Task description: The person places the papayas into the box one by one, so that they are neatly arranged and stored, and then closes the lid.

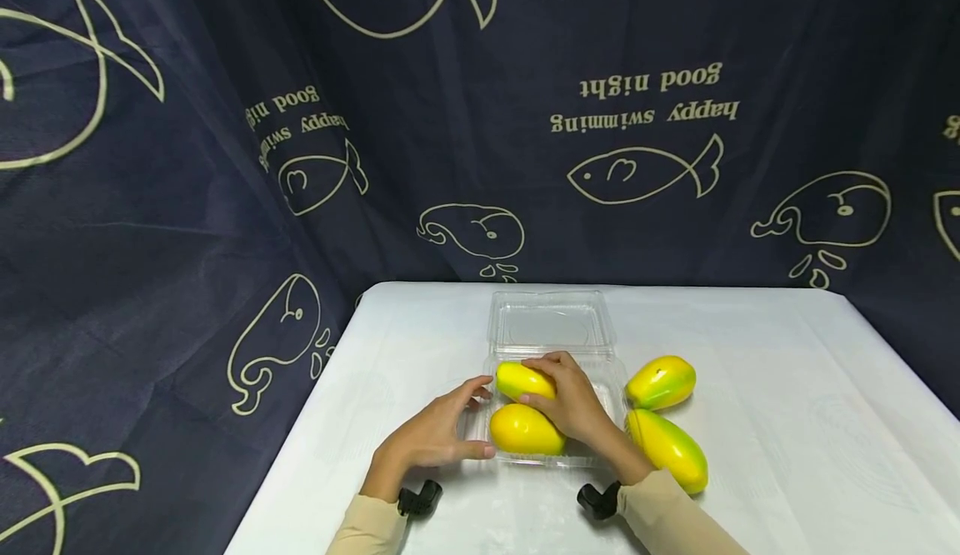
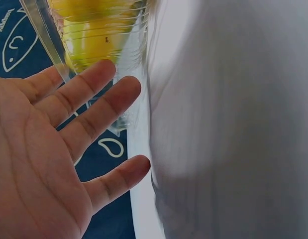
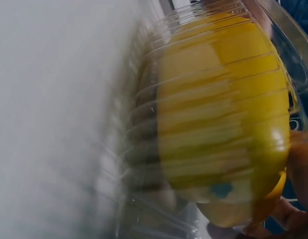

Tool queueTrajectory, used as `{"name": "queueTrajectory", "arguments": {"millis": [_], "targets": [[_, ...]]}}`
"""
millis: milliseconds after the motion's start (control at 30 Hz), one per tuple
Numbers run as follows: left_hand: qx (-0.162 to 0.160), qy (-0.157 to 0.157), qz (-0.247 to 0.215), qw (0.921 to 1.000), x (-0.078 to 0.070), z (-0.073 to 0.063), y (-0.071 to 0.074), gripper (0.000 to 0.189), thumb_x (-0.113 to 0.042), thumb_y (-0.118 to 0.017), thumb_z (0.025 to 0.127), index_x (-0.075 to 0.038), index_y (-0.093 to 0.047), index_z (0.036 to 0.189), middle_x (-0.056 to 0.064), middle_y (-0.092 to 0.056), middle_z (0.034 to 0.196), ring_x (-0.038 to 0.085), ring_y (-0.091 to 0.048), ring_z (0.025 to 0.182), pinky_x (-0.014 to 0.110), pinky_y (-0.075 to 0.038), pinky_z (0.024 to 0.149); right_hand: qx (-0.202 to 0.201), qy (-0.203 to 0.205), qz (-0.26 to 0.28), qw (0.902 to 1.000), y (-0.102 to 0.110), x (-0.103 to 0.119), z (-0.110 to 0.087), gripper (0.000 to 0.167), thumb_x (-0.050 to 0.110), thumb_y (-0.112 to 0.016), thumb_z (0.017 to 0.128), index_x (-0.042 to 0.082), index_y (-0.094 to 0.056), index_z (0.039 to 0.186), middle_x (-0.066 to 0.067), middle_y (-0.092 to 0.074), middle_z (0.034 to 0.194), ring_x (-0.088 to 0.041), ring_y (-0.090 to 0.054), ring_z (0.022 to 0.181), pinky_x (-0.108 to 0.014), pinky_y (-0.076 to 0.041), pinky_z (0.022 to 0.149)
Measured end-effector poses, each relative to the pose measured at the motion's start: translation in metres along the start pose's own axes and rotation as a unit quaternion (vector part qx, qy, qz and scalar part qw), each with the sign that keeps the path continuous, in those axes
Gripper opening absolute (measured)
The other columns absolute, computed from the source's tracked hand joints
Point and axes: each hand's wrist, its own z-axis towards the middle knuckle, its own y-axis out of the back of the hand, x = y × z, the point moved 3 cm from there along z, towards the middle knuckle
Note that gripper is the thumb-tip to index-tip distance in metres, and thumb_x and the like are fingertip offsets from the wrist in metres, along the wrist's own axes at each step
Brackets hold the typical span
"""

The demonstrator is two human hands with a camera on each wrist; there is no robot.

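Behind the white table (image 1: pixel 787 405) hangs a dark curtain (image 1: pixel 450 113), the broadest thing in view, printed with fish and upside-down lettering. On the tabletop sits a clear ridged container (image 1: pixel 606 392), its lid (image 1: pixel 551 323) folded back toward the curtain. The left hand (image 1: pixel 431 432) stands wide at the container's left side, fingers spread and thumb apart, holding nothing. The right hand (image 1: pixel 572 398) curls round the far yellow fruit (image 1: pixel 516 380), at the container's left part; the near yellow fruit (image 1: pixel 525 430) lies just in front of it, inside. Two yellow-green fruits (image 1: pixel 673 453) lie just right of the container. Smallest are the black wrist pieces (image 1: pixel 420 500).
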Motion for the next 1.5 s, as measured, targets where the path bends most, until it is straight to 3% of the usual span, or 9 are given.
{"name": "queueTrajectory", "arguments": {"millis": [400,733,1233,1500], "targets": [[0.000,-0.004,0.004,1.0000,-0.002,-0.001,0.001,0.100,-0.064,-0.073,0.080,-0.029,-0.021,0.159,-0.008,-0.052,0.143,0.014,-0.055,0.126,0.045,-0.047,0.107,0.021,0.010,-0.002,0.9997,-0.001,-0.001,0.001,0.056,0.022,-0.082,0.084,0.012,-0.063,0.136,-0.012,-0.057,0.128,-0.030,-0.059,0.116,-0.049,-0.048,0.102],[0.000,-0.005,0.003,1.0000,-0.003,-0.001,0.000,0.099,-0.063,-0.073,0.081,-0.030,-0.021,0.159,-0.006,-0.053,0.143,0.016,-0.056,0.127,0.046,-0.047,0.107,0.018,-0.023,0.006,0.9995,0.000,-0.003,-0.001,0.053,0.024,-0.082,0.084,0.018,-0.063,0.133,-0.013,-0.053,0.128,-0.031,-0.052,0.120,-0.048,-0.047,0.100],[-0.004,-0.001,0.005,1.0000,0.000,-0.001,-0.003,0.099,-0.060,-0.075,0.080,-0.030,-0.022,0.159,-0.009,-0.052,0.143,0.014,-0.055,0.127,0.044,-0.046,0.108,-0.006,0.004,-0.011,0.9999,0.015,0.006,-0.005,0.050,0.027,-0.081,0.086,0.020,-0.065,0.132,-0.011,-0.054,0.130,-0.030,-0.053,0.125,-0.052,-0.046,0.106],[-0.004,0.000,0.007,1.0000,0.000,0.000,-0.003,0.100,-0.064,-0.074,0.080,-0.030,-0.022,0.159,-0.009,-0.052,0.143,0.015,-0.055,0.127,0.045,-0.046,0.108,-0.026,0.010,-0.018,0.9994,0.027,0.020,-0.009,0.047,0.027,-0.078,0.088,0.022,-0.064,0.133,-0.008,-0.055,0.129,-0.029,-0.054,0.123,-0.051,-0.049,0.101]]}}
